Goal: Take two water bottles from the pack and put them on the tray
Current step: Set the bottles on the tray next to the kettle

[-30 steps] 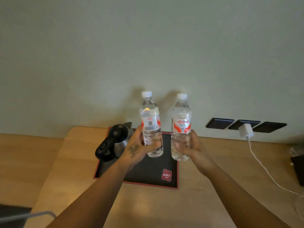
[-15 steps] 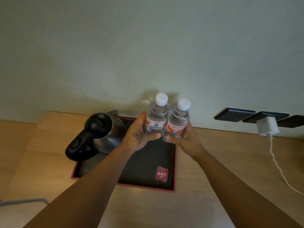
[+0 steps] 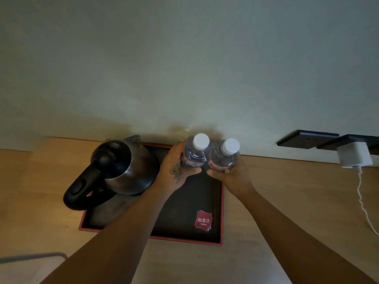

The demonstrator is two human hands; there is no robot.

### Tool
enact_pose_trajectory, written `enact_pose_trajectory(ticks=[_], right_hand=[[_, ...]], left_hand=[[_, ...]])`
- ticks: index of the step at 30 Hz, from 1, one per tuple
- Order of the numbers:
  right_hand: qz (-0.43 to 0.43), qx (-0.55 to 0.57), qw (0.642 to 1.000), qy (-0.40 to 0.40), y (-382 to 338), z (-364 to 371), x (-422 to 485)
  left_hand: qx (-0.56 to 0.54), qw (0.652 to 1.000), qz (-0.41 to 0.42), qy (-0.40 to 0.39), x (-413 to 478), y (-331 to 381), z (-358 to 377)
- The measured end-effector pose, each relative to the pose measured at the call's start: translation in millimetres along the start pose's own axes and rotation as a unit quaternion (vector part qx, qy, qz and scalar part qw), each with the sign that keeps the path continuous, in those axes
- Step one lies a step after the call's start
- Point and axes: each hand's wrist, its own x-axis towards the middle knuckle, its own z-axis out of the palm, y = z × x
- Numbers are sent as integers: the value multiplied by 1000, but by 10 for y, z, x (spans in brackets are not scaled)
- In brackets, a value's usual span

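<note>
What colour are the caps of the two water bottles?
White, both caps; the head view shows them clearly.

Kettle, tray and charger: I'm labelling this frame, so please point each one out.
Kettle (image 3: 131,171): head view, on its steel body.
Tray (image 3: 184,239): head view, on its red front rim.
Charger (image 3: 355,157): head view, on its white plug block.

A dark metal kettle with a black handle stands left of the middle. At the right edge a white charger sits in a black wall socket, and its cable hangs over the wooden desk.
</note>
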Motion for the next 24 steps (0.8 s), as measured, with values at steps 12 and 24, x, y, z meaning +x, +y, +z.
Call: enact_pose_trajectory(ticks=[12,24], right_hand=[[-10,-56,998,3,9,47,-29],[-76,-104,991,-45,-762,-574,-383]], left_hand=[[34,998,39,19,-40,26,13],[159,983,86,-15,-368,840,-423]])
